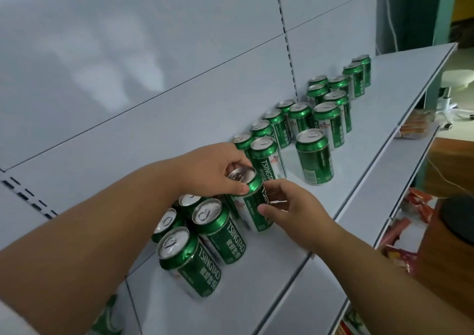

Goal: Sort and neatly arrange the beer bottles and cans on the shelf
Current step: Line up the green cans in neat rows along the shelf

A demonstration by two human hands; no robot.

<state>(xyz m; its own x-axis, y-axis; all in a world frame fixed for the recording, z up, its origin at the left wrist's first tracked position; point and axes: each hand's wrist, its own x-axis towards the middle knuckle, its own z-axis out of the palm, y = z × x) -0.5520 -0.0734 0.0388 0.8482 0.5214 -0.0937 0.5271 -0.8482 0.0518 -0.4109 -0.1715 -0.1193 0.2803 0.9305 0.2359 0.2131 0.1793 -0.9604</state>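
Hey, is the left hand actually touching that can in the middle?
Touching. The head view shows the left hand gripping the held can at its top rim, thumb and fingers curled round it.

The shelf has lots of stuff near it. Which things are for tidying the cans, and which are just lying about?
For the job:
- held can, left hand gripping its top, right hand holding its side
- other green cans standing about
- top shelf

Just lying about:
- red snack packets on the lower shelves
- white stool
- black round lid
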